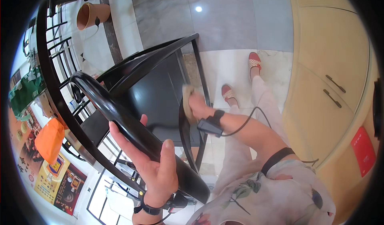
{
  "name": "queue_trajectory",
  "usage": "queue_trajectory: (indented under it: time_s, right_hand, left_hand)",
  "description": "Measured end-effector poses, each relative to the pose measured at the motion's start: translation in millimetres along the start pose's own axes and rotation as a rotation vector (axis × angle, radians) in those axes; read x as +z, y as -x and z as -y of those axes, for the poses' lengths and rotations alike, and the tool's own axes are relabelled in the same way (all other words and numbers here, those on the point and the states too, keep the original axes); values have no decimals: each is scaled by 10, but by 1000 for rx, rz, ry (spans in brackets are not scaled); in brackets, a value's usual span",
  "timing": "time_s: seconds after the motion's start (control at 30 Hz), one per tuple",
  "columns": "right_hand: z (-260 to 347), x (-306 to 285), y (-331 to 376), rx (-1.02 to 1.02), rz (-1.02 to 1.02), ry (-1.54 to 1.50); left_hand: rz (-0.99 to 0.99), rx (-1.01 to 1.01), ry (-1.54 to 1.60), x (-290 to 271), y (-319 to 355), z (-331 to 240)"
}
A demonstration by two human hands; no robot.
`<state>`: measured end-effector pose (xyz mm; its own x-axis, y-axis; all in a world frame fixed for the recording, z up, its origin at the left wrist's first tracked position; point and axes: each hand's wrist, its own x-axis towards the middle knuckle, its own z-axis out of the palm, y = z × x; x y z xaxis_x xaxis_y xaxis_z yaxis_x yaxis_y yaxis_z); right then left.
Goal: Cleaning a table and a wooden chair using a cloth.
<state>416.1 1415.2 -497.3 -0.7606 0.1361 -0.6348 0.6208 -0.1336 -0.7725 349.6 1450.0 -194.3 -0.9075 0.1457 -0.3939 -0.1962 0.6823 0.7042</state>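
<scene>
- Both hands are on a shiny black wooden chair (160, 89) with a curved top rail and a flat dark seat.
- The left hand (154, 161) is wrapped around the chair's curved top rail (116, 113). Its thumb lies on top and its fingers curl under the rail, so it holds on tight.
- The right hand (198, 105) is bent around a small tan cloth (187, 99). It presses the cloth against the edge of the chair seat, by the right side rail.
- The chair stands right in front of the person, between the two arms, and it looks tipped in this view.
- Each wrist wears a black band with a small black box and a thin black wire.
- The person's two feet in red sandals with white dots (240, 79) stand on the pale tiled floor (236, 21), just right of the chair.
- Pale yellow cupboard doors with dark handles (332, 89) are far to the right.
- More black chair frames (60, 45) stand to the left.
- A brown clay pot (92, 15) lies on its side at the top left.
- An orange bag (50, 139) sits at the far left.
</scene>
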Motion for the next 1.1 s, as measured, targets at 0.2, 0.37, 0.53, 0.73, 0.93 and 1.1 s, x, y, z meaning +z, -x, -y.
queue_trajectory:
  time_s: [0.2, 0.37, 0.53, 0.73, 0.93, 1.1]
  right_hand:
    - [1047, -736, -1178, -357, -624, 4]
    - [137, -320, -429, -100, -290, -131]
    - [-24, -601, -362, 215, -11, -566]
    - [1535, -850, -629, -399, -150, -69]
    - [2644, -1099, 279, -462, 249, 38]
    - [2139, -1206, -608, -556, 164, 290]
  left_hand:
    - [26, -6, 50, 65, -5, -72]
    - [43, -45, 3, 33, -13, -38]
    - [30, -74, -36, 26, 17, -42]
    - [23, 5, -219, 73, -7, 52]
    - [-30, 41, -209, 80, -8, 104]
    - [34, -41, -64, 140, -70, 21]
